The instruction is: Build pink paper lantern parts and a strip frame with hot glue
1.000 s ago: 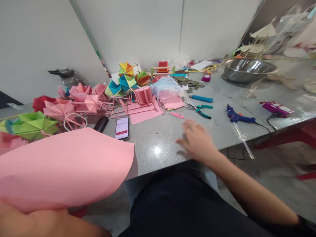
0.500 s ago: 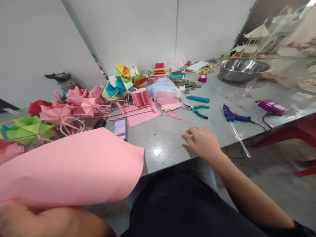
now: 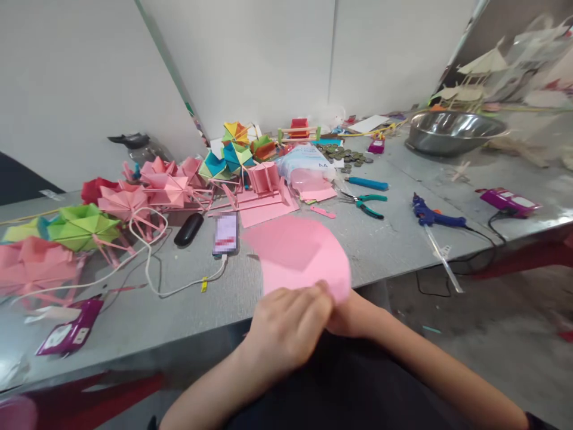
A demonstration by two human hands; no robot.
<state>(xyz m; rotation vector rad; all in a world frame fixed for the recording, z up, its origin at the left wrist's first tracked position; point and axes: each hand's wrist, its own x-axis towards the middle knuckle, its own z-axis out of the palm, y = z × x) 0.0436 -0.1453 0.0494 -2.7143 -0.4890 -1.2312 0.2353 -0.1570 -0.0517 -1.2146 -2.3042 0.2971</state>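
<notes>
A pink paper sheet [image 3: 298,254] curls over the front edge of the grey table [image 3: 385,239]. My left hand [image 3: 286,328] grips its near edge from above. My right hand [image 3: 353,316] sits just behind and under the left one, also pinching the sheet's near edge. A phone [image 3: 226,233] lies just left of the sheet, with a white cable [image 3: 179,289] plugged into it.
Folded paper pinwheels in pink [image 3: 129,200], green [image 3: 80,224] and mixed colours [image 3: 235,152] crowd the left and back. Green-handled pliers [image 3: 364,203], a blue glue gun [image 3: 432,218], coins [image 3: 347,156], a steel bowl [image 3: 454,131] and purple packets [image 3: 71,334] lie around.
The pink sheet moved from my left side to the table's front middle. My right hand drew back from the table and joined my left hand on it. The view shifted left.
</notes>
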